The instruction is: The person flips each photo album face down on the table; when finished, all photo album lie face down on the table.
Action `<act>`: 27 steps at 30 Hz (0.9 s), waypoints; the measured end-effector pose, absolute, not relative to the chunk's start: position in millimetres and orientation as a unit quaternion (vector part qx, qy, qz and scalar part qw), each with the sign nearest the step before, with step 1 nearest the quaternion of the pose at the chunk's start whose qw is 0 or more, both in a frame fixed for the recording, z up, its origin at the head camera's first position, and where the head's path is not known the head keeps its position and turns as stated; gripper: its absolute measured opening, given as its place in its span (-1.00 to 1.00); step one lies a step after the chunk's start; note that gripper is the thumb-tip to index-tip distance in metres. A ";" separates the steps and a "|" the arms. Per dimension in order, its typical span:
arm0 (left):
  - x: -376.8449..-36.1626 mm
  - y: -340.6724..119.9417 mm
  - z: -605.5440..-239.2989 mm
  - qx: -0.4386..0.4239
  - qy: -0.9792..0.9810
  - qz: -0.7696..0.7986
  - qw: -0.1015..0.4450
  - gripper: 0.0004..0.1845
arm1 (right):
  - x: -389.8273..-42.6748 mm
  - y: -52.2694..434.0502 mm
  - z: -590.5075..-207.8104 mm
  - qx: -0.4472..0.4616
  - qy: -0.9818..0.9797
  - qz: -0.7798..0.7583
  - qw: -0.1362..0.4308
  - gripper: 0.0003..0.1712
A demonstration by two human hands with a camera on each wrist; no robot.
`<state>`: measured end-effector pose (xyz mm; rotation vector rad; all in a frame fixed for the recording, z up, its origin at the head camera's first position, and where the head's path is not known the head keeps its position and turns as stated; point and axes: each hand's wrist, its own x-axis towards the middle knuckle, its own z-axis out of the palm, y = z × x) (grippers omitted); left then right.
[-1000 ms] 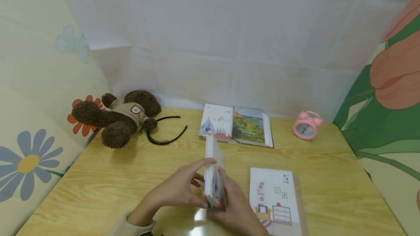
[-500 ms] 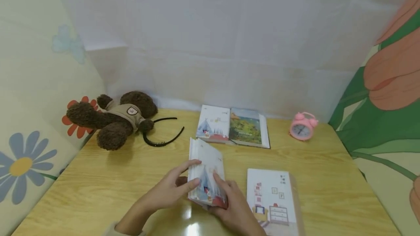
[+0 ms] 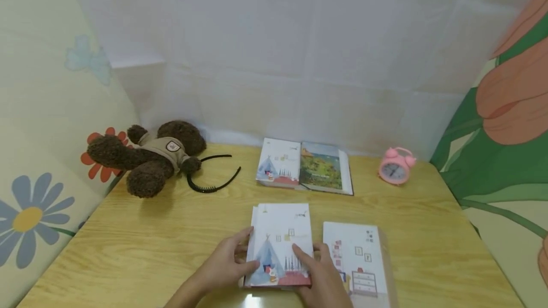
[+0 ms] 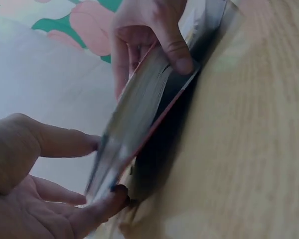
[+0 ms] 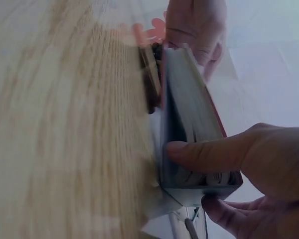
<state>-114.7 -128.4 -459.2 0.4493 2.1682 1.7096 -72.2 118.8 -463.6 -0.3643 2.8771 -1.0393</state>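
A thick white book (image 3: 280,246) with a blue tent drawn on its cover is held just above the wooden table, cover up. My left hand (image 3: 224,263) pinches its left edge, thumb on the cover. At the lower right corner my right hand (image 3: 323,272) grips it with a finger on the cover. In the right wrist view the right thumb (image 5: 204,155) lies over the page end. From the left wrist view the page block (image 4: 142,97) shows, with the lower cover standing a little apart from it. A second white book (image 3: 357,236) lies flat beside my right hand.
At the back lie a white tent-picture cover (image 3: 280,156) and a green landscape cover (image 3: 321,168), side by side. A pink alarm clock (image 3: 395,168) stands at the back right. Back left lie a brown teddy bear (image 3: 162,149) and a black headband (image 3: 210,188).
The held book has turned from standing on edge, spine side toward me, to nearly flat with its tent cover up. Both hands have kept hold and lowered with it.
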 end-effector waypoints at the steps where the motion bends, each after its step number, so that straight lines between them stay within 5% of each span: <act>1: -113.0 -128.0 -460.9 0.167 0.777 0.585 0.164 -0.12 | -71.6 120.4 -463.3 -0.121 0.935 -0.332 0.042 -0.18; 10: -97.9 -123.0 -466.4 0.189 0.870 0.447 0.085 -0.25 | -68.5 131.7 -465.7 -0.181 0.923 -0.321 0.107 -0.19; 15: -99.7 -119.6 -464.7 0.170 0.863 0.462 0.112 -0.28 | -68.4 132.8 -465.9 -0.179 0.924 -0.316 0.123 -0.17; 21: -115.5 -123.0 -451.3 0.193 0.888 0.392 0.141 -0.68 | -70.4 137.7 -461.7 -0.176 0.918 -0.322 0.153 -0.15; 27: -150.9 -118.3 -419.6 0.160 0.946 0.258 0.113 -0.57 | -76.1 153.5 -437.7 -0.184 0.910 -0.342 0.149 -0.11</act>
